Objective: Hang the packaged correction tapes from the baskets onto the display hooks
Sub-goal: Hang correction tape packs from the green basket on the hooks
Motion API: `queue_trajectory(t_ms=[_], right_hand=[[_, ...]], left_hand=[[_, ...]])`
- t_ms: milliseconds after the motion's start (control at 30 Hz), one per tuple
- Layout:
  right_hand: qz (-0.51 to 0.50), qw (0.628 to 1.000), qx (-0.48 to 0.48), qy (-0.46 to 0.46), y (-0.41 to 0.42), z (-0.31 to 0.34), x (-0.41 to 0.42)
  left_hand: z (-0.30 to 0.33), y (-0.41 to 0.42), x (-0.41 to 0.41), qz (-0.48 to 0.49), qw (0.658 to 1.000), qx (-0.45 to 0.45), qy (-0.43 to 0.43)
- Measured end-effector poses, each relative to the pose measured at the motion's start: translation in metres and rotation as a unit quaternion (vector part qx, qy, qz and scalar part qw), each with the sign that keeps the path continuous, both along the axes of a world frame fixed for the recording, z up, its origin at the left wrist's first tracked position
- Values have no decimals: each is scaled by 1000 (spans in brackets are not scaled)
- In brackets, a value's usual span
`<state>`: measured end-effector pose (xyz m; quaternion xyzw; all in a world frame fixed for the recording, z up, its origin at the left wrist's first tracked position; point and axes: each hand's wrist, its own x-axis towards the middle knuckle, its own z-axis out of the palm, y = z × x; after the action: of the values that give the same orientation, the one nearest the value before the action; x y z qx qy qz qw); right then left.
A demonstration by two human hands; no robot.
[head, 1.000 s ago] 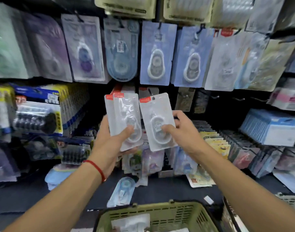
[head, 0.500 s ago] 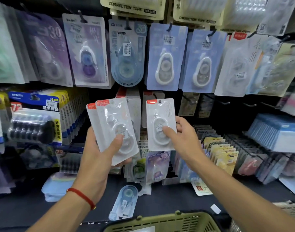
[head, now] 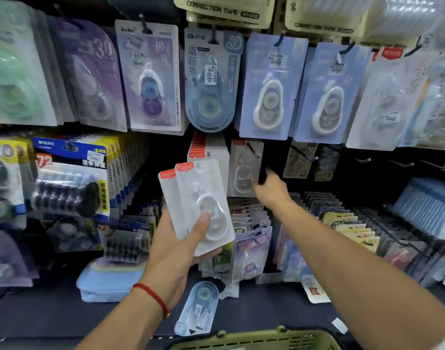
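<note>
My left hand (head: 177, 251) grips two white packaged correction tapes (head: 200, 205) with red top labels, fanned and held upright in front of the display. My right hand (head: 270, 189) reaches forward and holds a third white packaged tape (head: 242, 168) by its lower right edge. That pack hangs on a black display hook (head: 254, 150), just right of a hook filled with matching white packs (head: 207, 150). The fingers are partly hidden behind the pack.
Rows of other packaged tapes hang above, blue packs (head: 271, 89) among them. Bare hooks (head: 302, 152) stick out to the right. A green basket rim (head: 256, 341) sits at the bottom edge. One blue pack (head: 198, 309) lies loose on the dark shelf.
My right hand has carried its single pack up and forward from beside my left hand onto the hook. My left hand with its two packs has sunk a little lower in view.
</note>
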<state>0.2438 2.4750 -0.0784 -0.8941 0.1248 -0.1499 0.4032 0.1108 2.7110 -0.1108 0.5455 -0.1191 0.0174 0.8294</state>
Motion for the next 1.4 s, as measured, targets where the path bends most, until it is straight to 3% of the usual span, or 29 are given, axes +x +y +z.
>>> queue_trajectory(t_ms=[67,133,200,267,367,500,700,867,1167,1300,1400], right_hand=[[16,999,-20,-19,2,-3,-20],[106,990,65,-59,8,-9,-54],[224,957,175,-56,20,-9,-93],[276,934,221,-47,28,-9,-120],[228,938,248,-80,30,-4,-134],[120,952,249,-128,18,12,-133],[85,943,302,-116,8,17,-120],[56,943,281,-171,14,3,-118],[24,946,256,-196,18,-7,-97],[0,963,208,-171,18,-15,-53],[-27,955,249,-157,21,-19,-7]], left_hand=[[0,0,1,-4,1000,-6,9],[-1,-4,0,-12,1000,-4,20],[0,-10,-3,-23,999,6,33],[2,-16,-6,-36,998,18,40],[6,-21,-12,-37,998,28,51],[6,-16,-12,31,996,59,63],[2,-10,-9,56,994,57,68],[-2,-6,-4,58,995,20,75],[-13,0,5,53,996,64,-20],[-21,1,14,89,988,111,-54],[-29,0,14,107,977,170,-70]])
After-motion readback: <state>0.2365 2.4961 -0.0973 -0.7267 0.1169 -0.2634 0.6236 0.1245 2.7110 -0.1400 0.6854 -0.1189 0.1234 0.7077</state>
